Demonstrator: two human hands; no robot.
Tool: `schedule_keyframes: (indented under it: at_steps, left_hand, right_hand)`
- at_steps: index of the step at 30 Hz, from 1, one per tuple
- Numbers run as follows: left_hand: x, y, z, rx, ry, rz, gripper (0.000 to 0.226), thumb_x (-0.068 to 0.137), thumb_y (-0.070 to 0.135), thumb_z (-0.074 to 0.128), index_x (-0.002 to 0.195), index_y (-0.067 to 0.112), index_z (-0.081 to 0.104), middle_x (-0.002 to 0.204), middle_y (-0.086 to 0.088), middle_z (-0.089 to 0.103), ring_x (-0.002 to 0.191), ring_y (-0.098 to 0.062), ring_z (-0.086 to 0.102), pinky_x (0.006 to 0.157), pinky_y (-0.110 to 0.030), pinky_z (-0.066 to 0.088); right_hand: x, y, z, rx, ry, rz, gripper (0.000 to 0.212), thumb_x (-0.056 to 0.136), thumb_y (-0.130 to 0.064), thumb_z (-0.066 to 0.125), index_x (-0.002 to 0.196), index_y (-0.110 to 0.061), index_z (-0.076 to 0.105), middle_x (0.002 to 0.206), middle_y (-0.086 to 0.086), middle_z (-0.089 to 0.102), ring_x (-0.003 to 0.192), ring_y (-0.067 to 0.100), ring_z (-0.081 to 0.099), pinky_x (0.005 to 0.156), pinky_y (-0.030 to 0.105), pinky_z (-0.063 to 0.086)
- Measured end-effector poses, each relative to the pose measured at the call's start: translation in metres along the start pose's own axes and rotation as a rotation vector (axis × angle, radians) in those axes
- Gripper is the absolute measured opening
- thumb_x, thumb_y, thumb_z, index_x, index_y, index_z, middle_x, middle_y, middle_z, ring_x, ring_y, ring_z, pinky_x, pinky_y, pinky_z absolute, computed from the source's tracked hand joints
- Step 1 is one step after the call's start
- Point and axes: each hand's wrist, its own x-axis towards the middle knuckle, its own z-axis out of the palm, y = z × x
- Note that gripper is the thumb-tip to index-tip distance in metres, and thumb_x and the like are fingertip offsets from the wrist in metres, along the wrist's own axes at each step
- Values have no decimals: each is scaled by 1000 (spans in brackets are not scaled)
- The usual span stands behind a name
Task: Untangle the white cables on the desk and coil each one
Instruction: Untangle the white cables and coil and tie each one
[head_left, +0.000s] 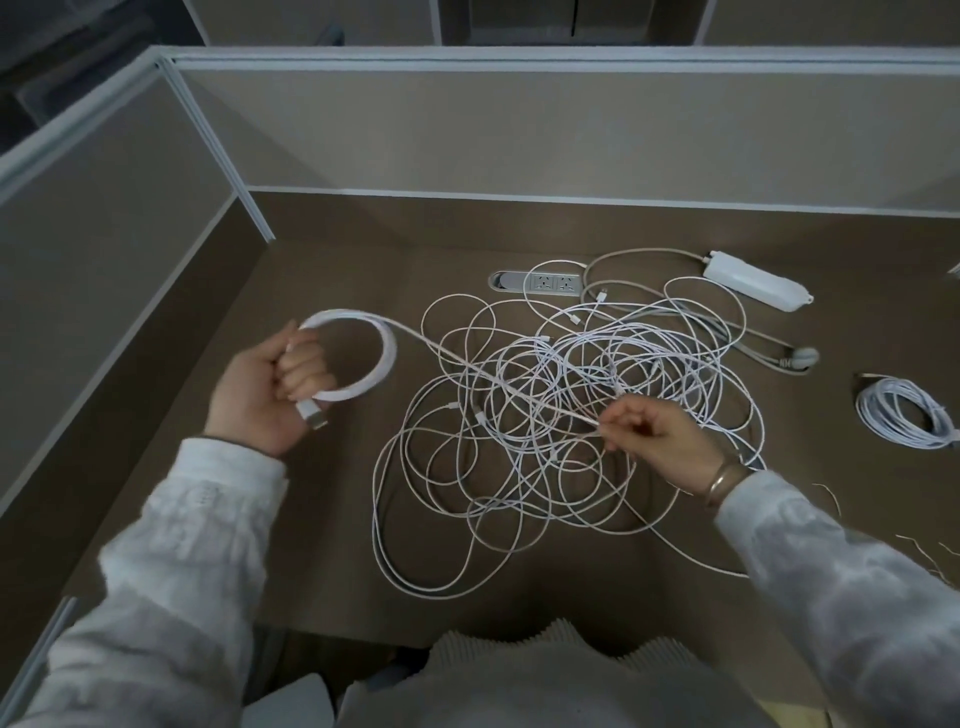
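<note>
A big tangle of thin white cables lies spread over the middle of the brown desk. My left hand is closed around a round coil of flat white cable, held up left of the tangle, with the plug end sticking out below my fingers. From the coil a straight taut stretch of the same cable runs right across the tangle to my right hand, which pinches it between thumb and fingers above the tangle's right side.
A finished coil of white cable lies at the right edge. A white power strip with its grey cord and plug sits at the back right. A desk socket panel is set into the back. Partition walls enclose the left and back.
</note>
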Motion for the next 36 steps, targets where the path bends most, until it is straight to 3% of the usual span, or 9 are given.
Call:
schedule_keyframes:
  at_steps: [3,8,12,15,18,27,30,33,36]
  left_hand:
    - [1,-4,6,170,59,71,31,64,18,75,59,19,45,54,11,12,41,-5,9,34,-17,23]
    - [16,-43,24,321,120,67,42,90,33,41,50,21,47,40,10,22,43,-7,4,36,-16,18]
    - [20,-71,30,435,106,-50,47,98,31,35,54,19,47,42,9,26,33,-3,14,37,-17,17]
    - [12,-91,37,650,41,-168,29,89,30,46,65,15,39,42,8,26,31,-4,22,39,-17,15]
    - [3,-104,44,811,-32,-291,34,95,28,42,65,16,39,46,7,21,36,-5,16,43,-20,12]
    - [-2,-98,51,655,-148,-517,44,95,44,37,60,19,49,45,10,23,40,-7,7,37,-17,16]
    - [-3,-101,53,724,-124,-472,40,93,41,46,59,20,46,46,9,23,41,-8,8,38,-17,16]
    - [-2,-107,52,912,-93,-313,37,90,36,59,67,15,39,50,4,22,39,-7,14,40,-16,15]
    - [-2,-110,54,928,-90,-241,37,88,34,61,66,14,38,48,3,25,36,-7,19,40,-15,17]
  right_hand:
    - [-5,0,2,-230,76,-65,10,85,-14,68,80,-23,66,65,-6,67,62,8,62,65,25,49]
    - [-23,-49,34,-608,-81,-295,8,91,-29,58,90,-25,65,76,-10,66,67,11,61,62,28,46]
    - [-24,-85,50,-595,-113,-374,16,94,-36,51,96,-25,63,83,-10,66,71,8,57,64,27,46]
    - [-12,-98,52,-539,23,-386,13,92,-34,56,93,-24,64,77,-12,64,58,2,46,56,24,40]
    - [0,-104,47,-539,181,-392,11,90,-30,58,92,-21,64,80,-7,66,65,13,55,59,31,44]
    - [1,-91,42,-685,326,-552,21,89,-37,52,83,-20,63,73,-9,64,53,15,56,45,26,42]
    - [2,-91,42,-390,282,-422,17,91,-32,56,87,-19,66,75,-12,66,56,2,54,51,17,42]
    - [4,-104,30,302,36,65,49,90,-55,44,95,-12,67,52,-15,57,37,1,42,41,10,31]
    - [5,-101,21,286,-161,80,54,79,-64,56,98,-15,68,58,-9,56,41,3,40,42,14,31]
